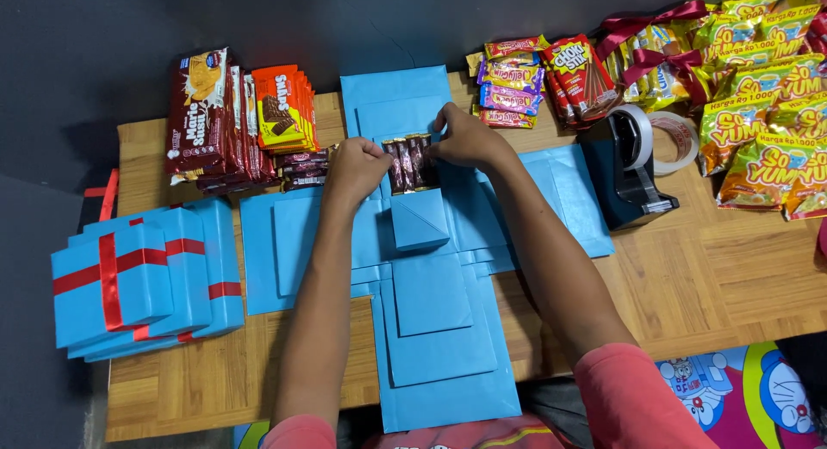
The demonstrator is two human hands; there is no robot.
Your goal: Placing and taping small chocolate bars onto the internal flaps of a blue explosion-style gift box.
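- Left hand (355, 167): forearm bare and extended forward; fingers curled, knuckles up
- Right hand (466, 139): forearm angled inward; fingers pinched together; pink sleeves at both upper arms

The scene is brightly and evenly lit from above, so colours are saturated. Soft shadows fall beneath the forearms onto the unfolded blue paper box (444, 328) and the pale wooden parquet tabletop (715, 277). Glare glints off the shiny yellow-green foil snack bags (767, 130) and the glossy black tape dispenser (627, 169). Focus is sharp at centre; the edges bow slightly, and the dark floor lacks detail.
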